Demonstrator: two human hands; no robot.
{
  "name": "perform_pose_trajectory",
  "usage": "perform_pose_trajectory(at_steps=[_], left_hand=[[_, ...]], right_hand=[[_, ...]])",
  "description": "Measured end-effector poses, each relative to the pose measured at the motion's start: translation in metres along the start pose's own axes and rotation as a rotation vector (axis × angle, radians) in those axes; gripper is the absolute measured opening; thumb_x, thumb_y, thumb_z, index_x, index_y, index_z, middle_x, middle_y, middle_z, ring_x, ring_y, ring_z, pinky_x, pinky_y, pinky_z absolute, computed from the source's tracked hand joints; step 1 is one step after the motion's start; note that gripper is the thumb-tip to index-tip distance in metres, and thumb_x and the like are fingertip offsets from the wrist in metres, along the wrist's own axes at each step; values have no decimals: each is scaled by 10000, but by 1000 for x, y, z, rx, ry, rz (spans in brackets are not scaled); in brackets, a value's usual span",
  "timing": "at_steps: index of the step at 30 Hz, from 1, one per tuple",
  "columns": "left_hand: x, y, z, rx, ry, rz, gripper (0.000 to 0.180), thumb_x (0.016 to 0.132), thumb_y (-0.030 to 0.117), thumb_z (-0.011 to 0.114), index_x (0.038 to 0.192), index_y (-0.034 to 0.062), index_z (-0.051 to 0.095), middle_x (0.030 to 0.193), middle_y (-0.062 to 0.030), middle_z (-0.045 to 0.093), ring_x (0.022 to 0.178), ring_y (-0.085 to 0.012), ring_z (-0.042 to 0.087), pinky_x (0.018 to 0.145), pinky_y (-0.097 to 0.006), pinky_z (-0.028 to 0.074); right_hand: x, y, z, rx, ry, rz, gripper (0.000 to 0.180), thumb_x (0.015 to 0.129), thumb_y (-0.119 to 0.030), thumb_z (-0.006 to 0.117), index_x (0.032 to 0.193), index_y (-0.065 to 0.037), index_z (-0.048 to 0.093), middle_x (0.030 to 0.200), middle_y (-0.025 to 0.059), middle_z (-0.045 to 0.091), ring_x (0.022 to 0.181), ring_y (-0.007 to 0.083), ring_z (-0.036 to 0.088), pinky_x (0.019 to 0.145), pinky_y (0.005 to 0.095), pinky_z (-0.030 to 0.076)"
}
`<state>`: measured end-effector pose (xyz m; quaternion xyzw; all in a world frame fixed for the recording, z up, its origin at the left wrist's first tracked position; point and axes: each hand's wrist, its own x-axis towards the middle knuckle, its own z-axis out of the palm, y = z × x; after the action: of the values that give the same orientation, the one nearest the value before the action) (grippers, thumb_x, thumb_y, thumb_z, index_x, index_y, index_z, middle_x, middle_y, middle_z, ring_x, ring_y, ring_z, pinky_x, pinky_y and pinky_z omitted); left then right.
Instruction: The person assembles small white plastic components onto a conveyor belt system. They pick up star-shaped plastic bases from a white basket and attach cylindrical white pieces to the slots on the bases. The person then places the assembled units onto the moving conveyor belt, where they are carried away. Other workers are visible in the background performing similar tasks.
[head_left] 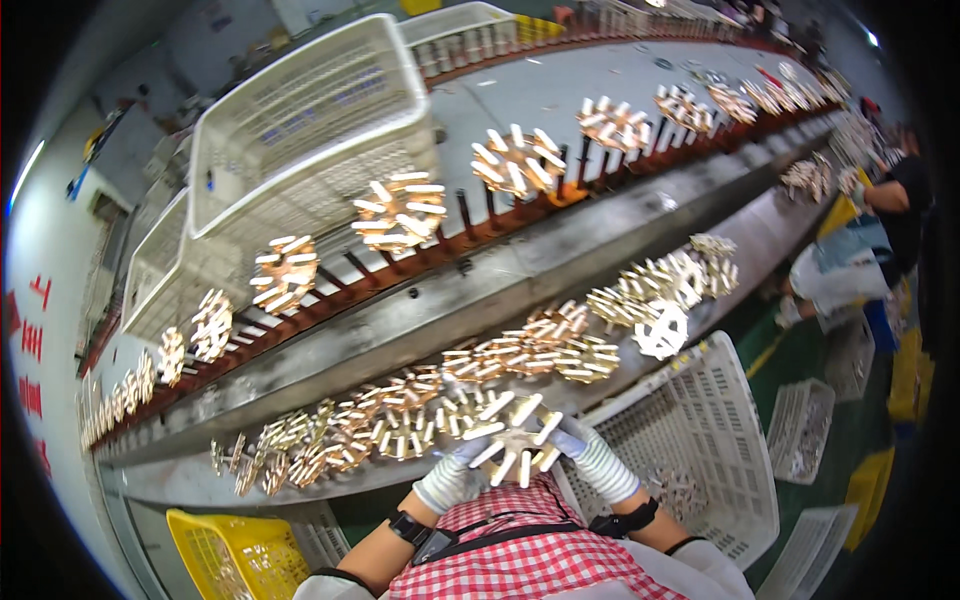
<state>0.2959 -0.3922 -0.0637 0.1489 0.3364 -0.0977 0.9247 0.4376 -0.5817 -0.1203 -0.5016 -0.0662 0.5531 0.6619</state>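
In front of my waist I hold a round, pale metal piece with white rods standing out around it [517, 438]. My left hand [452, 478], in a striped white-grey glove, grips its left edge. The matching gloved right hand [600, 466] closes on the opposite edge; the fingertips are partly hidden by the piece. Just beyond my hands, a long row of similar rodded pieces [515, 345] lies heaped along the near ledge, some coppery and some brassy. Toward the right end of the heap sits a bright white piece [661, 330].
Behind the ledge, a rail of dark upright posts [463, 212] carries more rodded pieces [400, 212]. White crates [310, 120] stand at back left. A white basket [735, 420] is at my right, a yellow basket [240, 555] at lower left. Another person [885, 215] works at far right.
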Motion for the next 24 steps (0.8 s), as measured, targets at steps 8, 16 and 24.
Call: perform_pose_trajectory(at_steps=[8,16,24], left_hand=[[-44,11,-51,55,-121,97,578,964,402,540,1405,58,395,1337,-141,538,1203,-272,556,1052,-496,411],[-132,61,-107,128,-94,258,798,826,503,695,1404,43,394,1334,-158,495,1257,-286,488,1077,-452,408],[-239,201,-150,1233,652,1220,212,903,116,599,1097,43,646,947,-91,684,857,-190,649,777,-309,524]], right_hand=[[9,23,59,395,58,-77,494,901,-266,674,1293,-13,512,1177,64,601,1065,171,593,917,326,496],[28,39,136,497,124,-152,373,882,-204,673,1201,-34,582,1129,68,631,1000,196,631,834,352,550],[26,72,249,481,48,-159,428,882,-178,627,1269,-21,534,1223,82,584,1133,215,564,999,385,455]])
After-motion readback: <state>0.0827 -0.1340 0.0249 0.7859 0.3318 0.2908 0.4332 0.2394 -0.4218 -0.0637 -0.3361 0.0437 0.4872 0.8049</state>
